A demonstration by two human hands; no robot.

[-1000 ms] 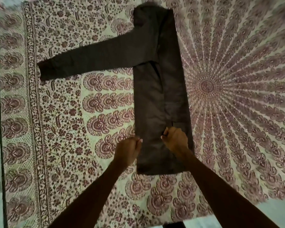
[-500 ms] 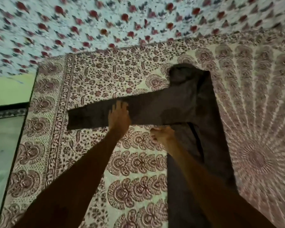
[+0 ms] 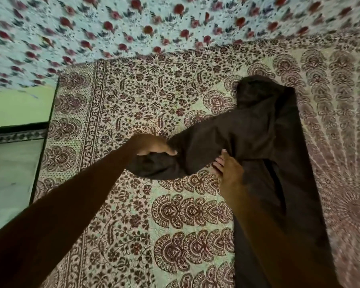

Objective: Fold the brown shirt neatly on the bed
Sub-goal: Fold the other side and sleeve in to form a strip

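Note:
The brown shirt (image 3: 264, 142) lies on the patterned bed cover (image 3: 175, 215), its body folded into a long narrow strip running toward me on the right. Its long sleeve reaches out to the left. My left hand (image 3: 152, 145) grips the sleeve partway along and has it lifted, so the cuff end hangs doubled under my hand. My right hand (image 3: 229, 169) rests at the armpit, where the sleeve meets the body, fingers on the cloth's lower edge. My right forearm hides part of the shirt's lower body.
A second sheet with red flowers (image 3: 133, 23) covers the far side of the bed. The bed's left edge (image 3: 44, 146) drops to a green wall and pale floor (image 3: 10, 183).
My left hand went from lying flat on the sleeve to gripping it and pulling it right, bunching the sleeve. My right hand stays at the armpit. A second ago both hands were at the hem.

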